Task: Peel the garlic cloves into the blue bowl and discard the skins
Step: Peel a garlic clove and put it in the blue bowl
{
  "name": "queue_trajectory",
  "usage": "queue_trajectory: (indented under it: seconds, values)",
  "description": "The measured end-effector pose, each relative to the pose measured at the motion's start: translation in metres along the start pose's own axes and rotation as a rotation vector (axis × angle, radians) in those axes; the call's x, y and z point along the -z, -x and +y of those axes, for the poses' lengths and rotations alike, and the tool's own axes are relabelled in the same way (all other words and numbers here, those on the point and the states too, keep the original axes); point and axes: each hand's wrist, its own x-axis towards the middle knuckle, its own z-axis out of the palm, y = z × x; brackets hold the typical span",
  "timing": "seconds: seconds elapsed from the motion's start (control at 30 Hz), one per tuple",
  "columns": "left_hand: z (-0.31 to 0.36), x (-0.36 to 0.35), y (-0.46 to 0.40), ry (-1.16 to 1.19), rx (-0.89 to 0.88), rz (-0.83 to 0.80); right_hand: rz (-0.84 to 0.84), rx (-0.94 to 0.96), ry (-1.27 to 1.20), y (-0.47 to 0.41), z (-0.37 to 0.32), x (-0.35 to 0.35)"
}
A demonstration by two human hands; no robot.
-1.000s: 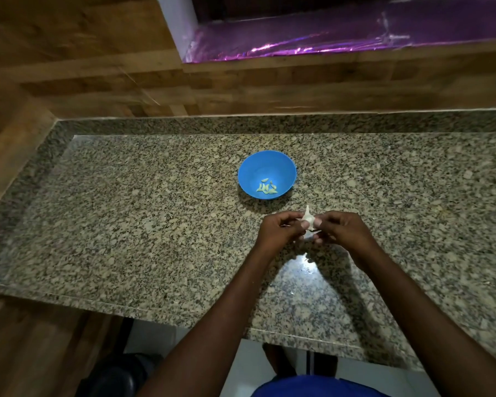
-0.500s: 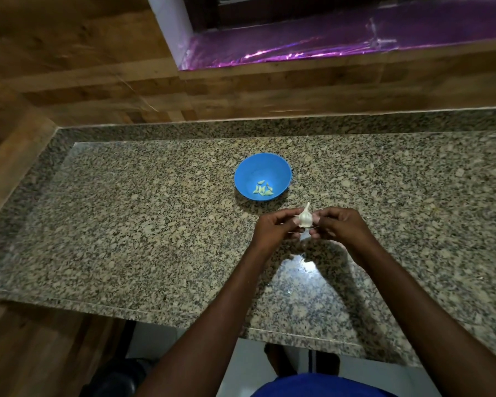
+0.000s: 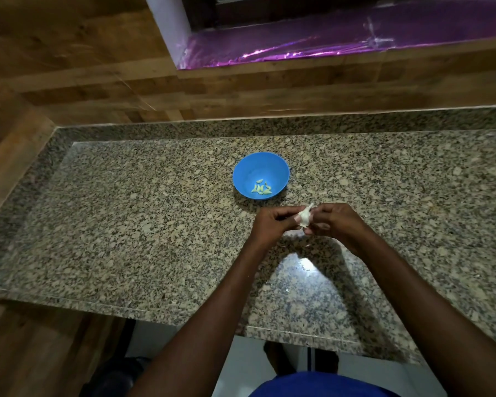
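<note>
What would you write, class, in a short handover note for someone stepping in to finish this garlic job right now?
Both hands, left hand and right hand, pinch one garlic head above the granite counter, just in front of the blue bowl.
Done: a few peeled cloves lie in the bowl.
Left: peel the rest of the head, drop the cloves in, discard the skins.

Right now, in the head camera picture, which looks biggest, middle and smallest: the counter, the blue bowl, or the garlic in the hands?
1. Counter, by far the biggest.
2. Bowl.
3. Garlic, smallest, though it sits a bit nearer the camera and fingers hide part of it.
</note>
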Motion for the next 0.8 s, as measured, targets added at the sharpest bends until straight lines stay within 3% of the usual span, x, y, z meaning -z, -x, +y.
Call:
queue_trajectory:
  seconds: [0.13,0.3,0.57,0.8]
  values:
    - [-0.002,0.004,0.000,-0.055,-0.019,-0.013,-0.107,-0.007,0.088,-0.001,-0.005,0.003]
    - [0.001,0.006,0.001,-0.149,-0.030,-0.046,-0.162,-0.085,0.007,-0.008,0.005,0.004]
    - [-0.009,-0.003,-0.007,-0.092,0.007,0.093,0.095,-0.110,-0.194,-0.016,0.017,-0.014]
    - [-0.032,-0.003,-0.015,-0.066,0.128,0.206,0.186,-0.154,-0.259,-0.017,0.026,-0.006]
